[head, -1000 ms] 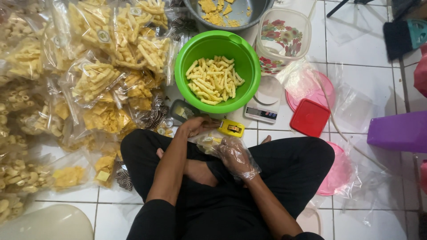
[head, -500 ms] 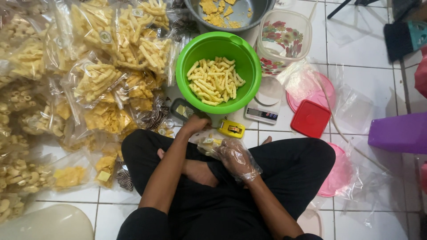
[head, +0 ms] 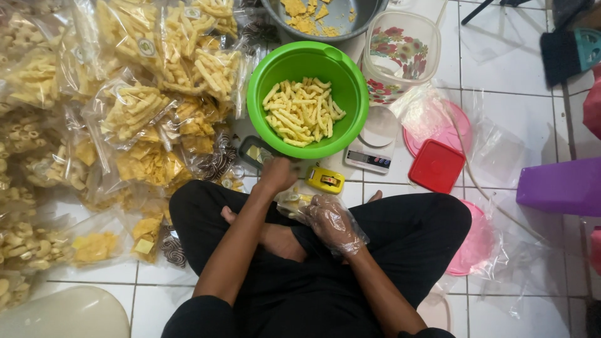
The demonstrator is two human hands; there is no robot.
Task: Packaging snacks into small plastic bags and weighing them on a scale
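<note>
I sit cross-legged in black trousers on a white tiled floor. My left hand [head: 278, 174] is bare and closed over the top of a small clear snack bag [head: 294, 200] just below the green bowl [head: 260, 94] of yellow stick snacks. My right hand [head: 332, 220], covered by a clear plastic glove, grips the same bag from the right above my lap. A yellow stapler-like tool [head: 325, 179] lies just beyond the hands.
Several filled snack bags [head: 134, 106] are piled on the left. A grey metal basin [head: 363, 19], floral tub [head: 400, 50], small digital scale [head: 370, 147], red lid [head: 437, 166], pink lids [head: 476, 247], loose plastic bags and a purple stool [head: 560, 186] lie to the right.
My left hand has shifted slightly up and right, towards the green bowl's lower rim. My gloved right hand stays on the bag.
</note>
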